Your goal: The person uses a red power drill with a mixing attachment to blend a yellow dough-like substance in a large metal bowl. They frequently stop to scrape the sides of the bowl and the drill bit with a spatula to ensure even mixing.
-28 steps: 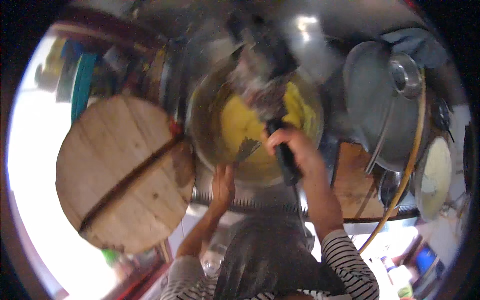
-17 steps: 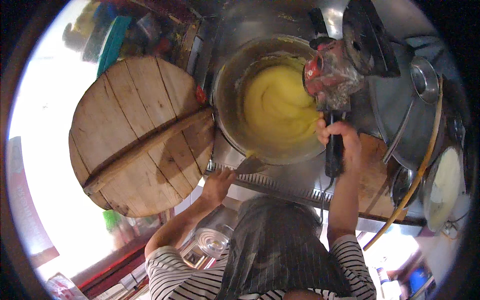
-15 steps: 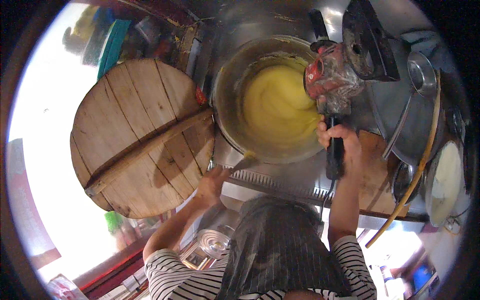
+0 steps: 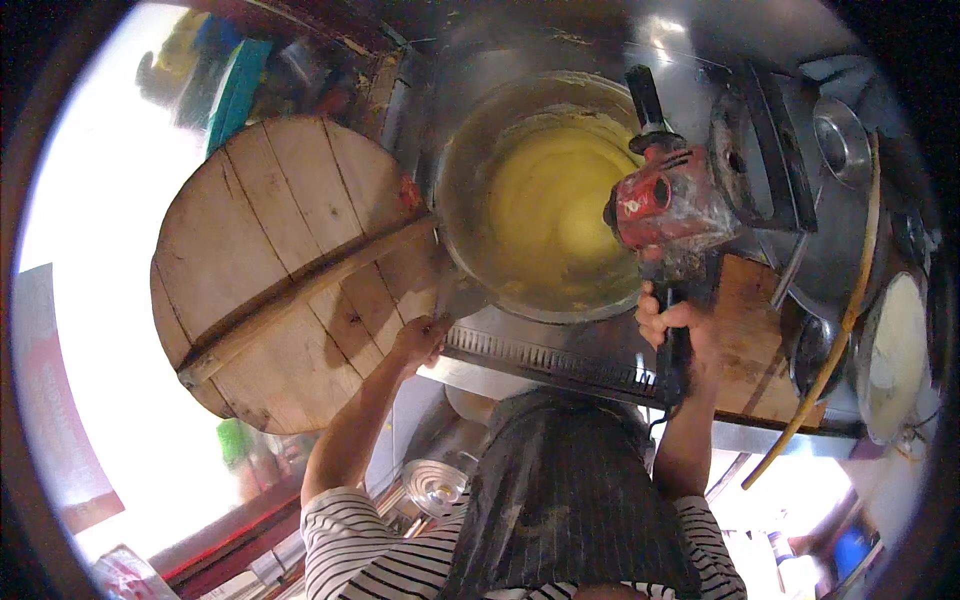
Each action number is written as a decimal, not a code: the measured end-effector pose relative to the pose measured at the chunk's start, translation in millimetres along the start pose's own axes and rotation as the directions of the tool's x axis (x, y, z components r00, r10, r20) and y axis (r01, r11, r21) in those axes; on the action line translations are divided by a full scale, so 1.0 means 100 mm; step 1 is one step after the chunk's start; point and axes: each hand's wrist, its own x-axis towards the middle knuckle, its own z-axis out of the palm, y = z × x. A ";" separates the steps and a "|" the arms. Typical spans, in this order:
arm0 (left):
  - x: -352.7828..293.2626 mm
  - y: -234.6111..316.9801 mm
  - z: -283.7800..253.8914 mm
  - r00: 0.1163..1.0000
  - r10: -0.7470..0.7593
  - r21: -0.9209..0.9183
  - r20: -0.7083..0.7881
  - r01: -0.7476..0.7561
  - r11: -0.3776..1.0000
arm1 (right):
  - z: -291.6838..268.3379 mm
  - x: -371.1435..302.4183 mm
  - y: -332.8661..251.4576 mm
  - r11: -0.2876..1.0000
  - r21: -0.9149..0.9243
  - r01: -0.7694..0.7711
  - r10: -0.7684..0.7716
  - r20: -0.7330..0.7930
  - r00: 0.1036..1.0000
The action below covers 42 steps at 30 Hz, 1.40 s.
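My right hand (image 4: 680, 325) is closed round the black rear handle of a red, dust-covered power mixer (image 4: 665, 200). The mixer leans over the right side of a large metal pot (image 4: 457, 225); its lower end is hidden. Inside the pot lies a smooth yellow mixture (image 4: 550, 195) with swirl marks. My left hand (image 4: 422, 340) is closed round the handle of a flat scraper (image 4: 463, 298), whose dark blade lies close to the pot's near left rim. Whether the blade touches the rim I cannot tell. Beside that hand is a round wooden lid (image 4: 260, 220) with a crossbar.
To the right are a metal ladle (image 4: 840, 140), a long bamboo stick (image 4: 850, 310), and a bowl of something pale (image 4: 893, 350). A wooden board (image 4: 745, 340) lies under my right forearm. A slotted metal strip (image 4: 540, 358) runs along the counter's near edge.
The mixer has shifted slightly right and down with my right hand. My left hand and the scraper have moved a little left and up. The swirl in the mixture has changed shape.
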 end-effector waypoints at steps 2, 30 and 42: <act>-0.02 0.19 -0.11 0.990 0.125 0.136 -0.059 -0.116 0.984 | 0.02 0.05 0.02 0.999 0.028 -0.028 0.027 0.028 0.999; 1.15 2.08 0.07 0.884 0.464 -0.493 0.063 -0.377 0.784 | -0.06 0.89 -0.38 0.995 -0.095 0.010 -0.003 0.072 0.997; 0.59 0.64 -0.06 0.703 0.578 0.604 -0.414 -0.263 0.752 | -0.04 0.25 -0.36 0.972 -0.229 0.052 -0.048 0.023 0.999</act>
